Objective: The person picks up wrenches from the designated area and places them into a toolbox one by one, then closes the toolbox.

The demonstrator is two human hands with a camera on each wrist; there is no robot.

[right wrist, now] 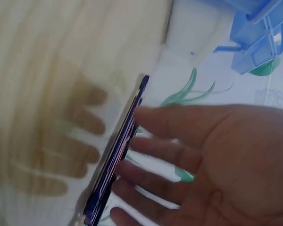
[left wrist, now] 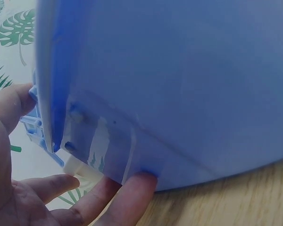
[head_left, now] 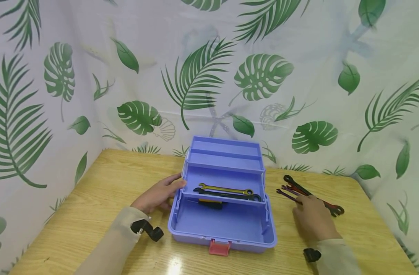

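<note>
A blue-purple toolbox (head_left: 223, 225) stands with its stepped trays raised. My left hand (head_left: 159, 194) holds its left side, thumb at the tray edge; in the left wrist view the fingertips (left wrist: 137, 188) press the outer wall. In the lower tray lie a gold wrench (head_left: 226, 189) and a black wrench (head_left: 224, 194). Right of the box, several wrenches are grouped on the table, among them a black one (head_left: 336, 209) and a purple one (head_left: 286, 194). My right hand (head_left: 316, 217) is over them, fingers spread loosely and fingertips close to the wrenches (right wrist: 115, 153) in the right wrist view.
Inside the box, partly under the tray, sits a black and yellow object (head_left: 210, 204). A red latch (head_left: 219, 247) hangs at the box front. The wooden table (head_left: 133, 164) meets a leaf-patterned cloth (head_left: 209, 76) at the back and sides.
</note>
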